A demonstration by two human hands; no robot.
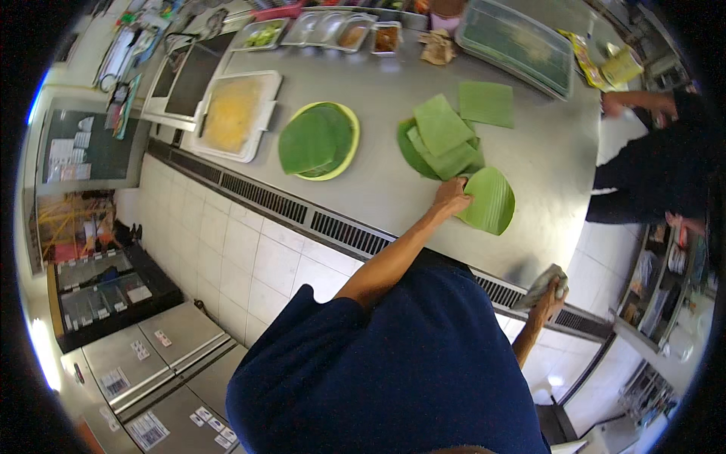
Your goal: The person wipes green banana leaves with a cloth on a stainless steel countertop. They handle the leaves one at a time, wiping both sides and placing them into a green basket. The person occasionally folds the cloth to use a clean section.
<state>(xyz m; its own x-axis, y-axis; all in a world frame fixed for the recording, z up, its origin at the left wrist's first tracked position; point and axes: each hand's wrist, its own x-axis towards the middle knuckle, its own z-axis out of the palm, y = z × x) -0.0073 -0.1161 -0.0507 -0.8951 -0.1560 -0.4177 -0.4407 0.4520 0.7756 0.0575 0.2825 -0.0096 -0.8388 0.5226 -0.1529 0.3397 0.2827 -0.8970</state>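
My left hand [452, 198] is closed on the left edge of a rounded piece of banana leaf [491, 200], held at the near side of the steel table [378, 151]. Just beyond it lies a loose pile of cut banana leaves [442, 140], with one square leaf piece [486, 104] apart at its far right. Farther right and nearer to me, my right hand [550, 301] grips a crumpled grey cloth [541, 286] at the table's near edge. Round leaf pieces [314, 140] are stacked on a yellow-green plate [350, 151] to the left.
A white tray with a yellowish surface [233, 113] sits at the table's left. Metal food trays [330, 30] line the back, beside a crumpled brown paper [437, 48]. A lidded clear container [516, 47] stands back right. Another person in dark clothes [654, 159] is beyond the right edge.
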